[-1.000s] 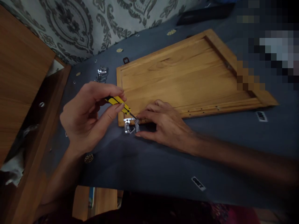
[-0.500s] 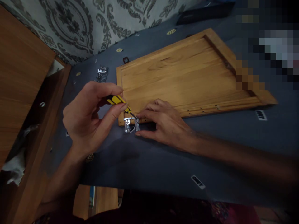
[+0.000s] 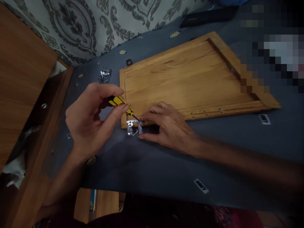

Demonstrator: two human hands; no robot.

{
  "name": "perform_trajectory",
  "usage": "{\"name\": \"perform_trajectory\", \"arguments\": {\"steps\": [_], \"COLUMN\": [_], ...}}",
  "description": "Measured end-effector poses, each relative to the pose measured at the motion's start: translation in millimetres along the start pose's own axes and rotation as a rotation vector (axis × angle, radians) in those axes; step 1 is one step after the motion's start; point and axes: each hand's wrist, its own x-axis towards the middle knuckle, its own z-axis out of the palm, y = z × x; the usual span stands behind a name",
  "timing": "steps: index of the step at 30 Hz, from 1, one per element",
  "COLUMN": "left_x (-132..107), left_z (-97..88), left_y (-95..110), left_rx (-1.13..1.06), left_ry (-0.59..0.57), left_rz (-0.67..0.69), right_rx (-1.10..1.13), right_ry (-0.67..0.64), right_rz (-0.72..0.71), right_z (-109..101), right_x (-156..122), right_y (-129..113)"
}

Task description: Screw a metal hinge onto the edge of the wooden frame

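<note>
A wooden cabinet door lies flat on a dark blue cloth. At its near left corner sits a silver metal hinge. My left hand pinches a small yellow-and-black screwdriver, whose tip points down at the hinge. My right hand rests on the cloth at the door's edge, thumb and fingers closed around the hinge's right side, steadying it.
A second metal hinge lies on the cloth beyond the door's left corner. Brown wooden furniture stands at the left. A patterned wall rises behind. Small labels dot the cloth.
My left hand has twisted the screwdriver slightly and shifted a little to the right. The right hand and the hinge stay where they were.
</note>
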Motion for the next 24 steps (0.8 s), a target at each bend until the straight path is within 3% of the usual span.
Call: {"name": "perform_trajectory", "arguments": {"steps": [8, 12, 16, 24], "left_x": [1.9, 1.4, 0.8, -0.4], "left_z": [-8.7, -6.8, -3.6, -0.1], "left_y": [-3.2, -7.2, -6.7, -5.8], "left_rx": [-0.064, -0.048, -0.066, -0.141], "left_ry": [0.162, 0.120, 0.058, 0.049], "left_rz": [-0.104, -0.004, -0.001, -0.038], "right_rx": [0.020, 0.019, 0.035, 0.068], "right_ry": [-0.002, -0.012, -0.007, 0.024], "right_rz": [-0.003, 0.011, -0.002, 0.001], "right_z": [-2.0, -3.0, -2.6, -2.3], "right_x": [-1.2, -0.8, -1.0, -2.6], "right_y": [-0.5, -0.7, -0.6, 0.2]}}
